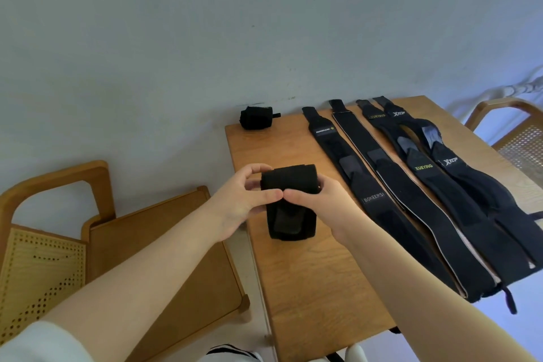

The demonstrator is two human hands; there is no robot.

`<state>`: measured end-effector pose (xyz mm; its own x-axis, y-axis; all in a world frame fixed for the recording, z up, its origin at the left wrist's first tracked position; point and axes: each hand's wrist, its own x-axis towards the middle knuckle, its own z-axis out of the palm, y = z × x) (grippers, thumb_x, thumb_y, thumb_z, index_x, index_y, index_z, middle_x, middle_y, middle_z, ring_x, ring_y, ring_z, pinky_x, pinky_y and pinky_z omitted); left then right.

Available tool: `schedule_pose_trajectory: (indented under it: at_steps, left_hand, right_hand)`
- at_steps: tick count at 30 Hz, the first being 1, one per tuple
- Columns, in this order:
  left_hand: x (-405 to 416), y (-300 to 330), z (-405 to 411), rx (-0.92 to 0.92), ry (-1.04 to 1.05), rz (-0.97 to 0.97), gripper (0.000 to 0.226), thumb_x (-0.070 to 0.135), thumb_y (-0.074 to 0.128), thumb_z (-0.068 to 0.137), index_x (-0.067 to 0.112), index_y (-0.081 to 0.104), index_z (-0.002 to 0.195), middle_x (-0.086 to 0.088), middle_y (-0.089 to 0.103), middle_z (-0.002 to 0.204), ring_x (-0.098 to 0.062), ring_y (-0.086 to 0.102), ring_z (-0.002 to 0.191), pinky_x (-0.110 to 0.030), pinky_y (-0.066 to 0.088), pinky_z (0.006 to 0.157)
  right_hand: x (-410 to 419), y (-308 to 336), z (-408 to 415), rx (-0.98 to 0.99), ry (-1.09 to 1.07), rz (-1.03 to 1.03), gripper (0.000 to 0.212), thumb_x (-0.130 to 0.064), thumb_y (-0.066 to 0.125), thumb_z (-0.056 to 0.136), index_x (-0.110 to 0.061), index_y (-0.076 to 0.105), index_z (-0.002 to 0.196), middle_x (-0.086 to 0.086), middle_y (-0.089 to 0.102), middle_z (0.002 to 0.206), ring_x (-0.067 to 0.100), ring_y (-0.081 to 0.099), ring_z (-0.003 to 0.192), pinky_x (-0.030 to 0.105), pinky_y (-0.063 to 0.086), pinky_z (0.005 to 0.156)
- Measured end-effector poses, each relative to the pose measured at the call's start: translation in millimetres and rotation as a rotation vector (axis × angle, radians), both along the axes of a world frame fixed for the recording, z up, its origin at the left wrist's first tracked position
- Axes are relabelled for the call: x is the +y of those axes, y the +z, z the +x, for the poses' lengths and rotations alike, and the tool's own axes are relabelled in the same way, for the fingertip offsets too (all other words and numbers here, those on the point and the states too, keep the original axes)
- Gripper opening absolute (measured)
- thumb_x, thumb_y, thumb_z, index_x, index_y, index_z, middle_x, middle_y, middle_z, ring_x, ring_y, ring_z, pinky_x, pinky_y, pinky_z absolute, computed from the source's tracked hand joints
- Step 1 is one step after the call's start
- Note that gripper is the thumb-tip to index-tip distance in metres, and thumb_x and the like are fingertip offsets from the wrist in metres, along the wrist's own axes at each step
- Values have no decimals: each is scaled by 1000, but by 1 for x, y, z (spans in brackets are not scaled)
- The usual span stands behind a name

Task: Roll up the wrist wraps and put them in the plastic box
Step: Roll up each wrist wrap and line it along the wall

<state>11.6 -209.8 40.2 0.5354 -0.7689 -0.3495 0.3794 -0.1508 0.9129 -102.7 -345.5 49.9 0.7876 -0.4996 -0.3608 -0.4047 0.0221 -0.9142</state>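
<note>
Head view shows your left hand [245,198] and right hand [318,201] both clamped in a firm grip on the half-rolled wrist wrap [289,185], thumbs meeting on its near face, the roll lifted near the left edge of the desk [308,273] with its loose tail [292,225] lying flat on the wood towards you. A finished roll [256,117] sits at the far left corner of the desk. Four unrolled wraps [411,185] lie side by side along its right half, from the far edge to the near edge.
</note>
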Motion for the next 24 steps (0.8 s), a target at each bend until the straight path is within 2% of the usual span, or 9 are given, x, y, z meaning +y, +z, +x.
schedule_pose_trajectory:
  at_steps: [2, 5, 7, 10, 12, 14, 17, 20, 24]
  left_hand:
    - [-2, -6, -11, 16, 98, -15, 50, 3, 70, 78, 17, 53, 123, -11, 63, 115, -25, 65, 104, -43, 53, 91]
    - [-5, -9, -14, -48, 120, 6, 47, 7, 70, 80, 18, 55, 124, -9, 63, 118, -23, 64, 106, -41, 53, 92]
    - [-5, -6, -14, -50, 105, -8, 42, 7, 68, 82, 14, 57, 122, -9, 63, 118, -22, 65, 105, -37, 55, 88]
    - [-7, -2, -18, -33, 112, -11, 33, 8, 66, 84, 11, 61, 116, -10, 67, 112, -20, 67, 99, -33, 57, 82]
    - [-10, 2, -20, 24, 133, -15, 30, 13, 64, 86, 7, 61, 114, -11, 68, 109, -20, 68, 95, -30, 57, 78]
    - [-12, 6, -19, 36, 124, -11, 33, 15, 65, 86, 4, 60, 116, -12, 67, 110, -19, 68, 96, -29, 57, 79]
    - [-13, 9, -18, -96, 32, 24, 48, 12, 70, 82, 17, 51, 126, -10, 62, 116, -20, 65, 102, -35, 54, 89]
    - [-15, 10, -18, -351, -72, 86, 70, 11, 73, 79, 38, 40, 135, -1, 59, 115, -13, 62, 102, -28, 52, 84]
    - [-21, 11, -13, -343, -50, 46, 64, 14, 74, 78, 40, 44, 128, 2, 59, 119, -14, 60, 108, -40, 48, 97]
  right_hand:
    - [-2, 1, -1, 8, -40, 84, 42, -27, 73, 80, -19, 52, 116, -9, 60, 97, 2, 54, 85, 18, 41, 60]
    - [-5, 5, -5, 59, 37, 44, 51, -27, 73, 80, -16, 51, 126, -7, 62, 102, 4, 56, 89, 18, 44, 63]
    - [-11, 10, -8, 72, 145, -71, 68, -22, 75, 78, -21, 39, 136, -6, 57, 117, 5, 55, 95, 17, 45, 69]
    - [-18, 16, -12, -29, 320, -345, 101, -14, 78, 75, -38, 11, 147, -15, 32, 136, 8, 48, 114, 26, 49, 90]
    - [-19, 15, -12, -79, 408, -519, 91, -15, 77, 76, -38, 22, 145, -14, 35, 137, 8, 45, 119, 32, 47, 100]
    - [-21, 9, -13, -122, 400, -619, 73, -16, 76, 77, -32, 38, 137, -10, 48, 129, 9, 47, 117, 36, 47, 100]
    - [-24, 4, -16, -119, 317, -454, 61, -15, 72, 81, -30, 44, 132, -14, 55, 119, 6, 53, 111, 37, 49, 98]
    - [-33, 10, -17, -65, 278, -218, 50, -18, 68, 85, -29, 46, 128, -9, 58, 116, 11, 57, 107, 40, 48, 99]
    - [-44, 20, -13, -60, 233, -29, 47, -28, 57, 92, -22, 35, 134, 3, 56, 119, 21, 57, 111, 41, 44, 102]
